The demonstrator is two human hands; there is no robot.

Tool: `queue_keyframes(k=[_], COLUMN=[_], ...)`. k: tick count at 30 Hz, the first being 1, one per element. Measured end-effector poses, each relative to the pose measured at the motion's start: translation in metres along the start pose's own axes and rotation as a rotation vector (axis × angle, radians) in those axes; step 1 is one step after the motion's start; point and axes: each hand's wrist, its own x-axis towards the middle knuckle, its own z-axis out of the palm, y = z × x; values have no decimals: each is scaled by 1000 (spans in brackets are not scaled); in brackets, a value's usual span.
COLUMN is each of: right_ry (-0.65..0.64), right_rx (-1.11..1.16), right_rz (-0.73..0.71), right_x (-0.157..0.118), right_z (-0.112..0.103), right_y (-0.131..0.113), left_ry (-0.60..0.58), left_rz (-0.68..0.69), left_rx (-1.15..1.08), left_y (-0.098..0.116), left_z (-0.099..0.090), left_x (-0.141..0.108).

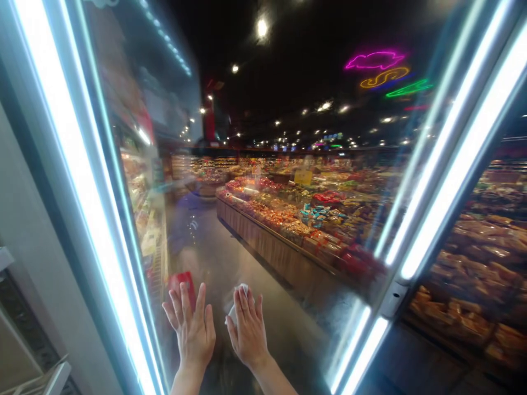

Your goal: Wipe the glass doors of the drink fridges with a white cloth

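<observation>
My left hand (191, 323) is open, its fingers spread and its palm facing a clear glass pane (284, 329). Beyond its fingertips shows a red rectangle (187, 285); whether it is a sticker on the glass or something behind it, I cannot tell. To the right, my right hand (250, 332) lies flat over a white cloth or tissue (233, 314), holding it against the pane. Only the cloth's edges show around the fingers.
Bright light tubes (74, 142) run down the left frame, with more light strips (461, 148) on the right one. Through the glass are a long wood-sided display (263, 236) heaped with packaged goods and an aisle floor (239, 269). Rack parts (41, 378) stand at the lower left.
</observation>
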Motion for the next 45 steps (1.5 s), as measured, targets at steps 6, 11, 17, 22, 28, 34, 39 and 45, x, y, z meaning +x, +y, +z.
queue_keyframes(k=[6,11,17,22,28,34,39,45], right_ry=[93,-42,52,-35,106,7,123,39], right_rx=[-27,-41,-55,13,24,47,51,124], right_rz=[130,202,400,524,621,531,572,377], right_x=[16,-63,-72,-105,-102,-123,-105,-84], right_z=[-11,-14,-41,-50,-56,-56,-59,-59], right_y=[39,62,136,149,201,194,218,195], left_ry=[-96,-154,-223,-221,-179,-184,-133,-132], left_rz=[56,62,63,99,131,117,149,114], left_rx=[4,-39,-58,-37,-50,-16,32,14], left_y=[18,37,69,100,141,165,167,161], left_z=[3,7,22,37,58,73,72,75], left_x=[-23,-43,-60,-59,-50,-45,-38,-34])
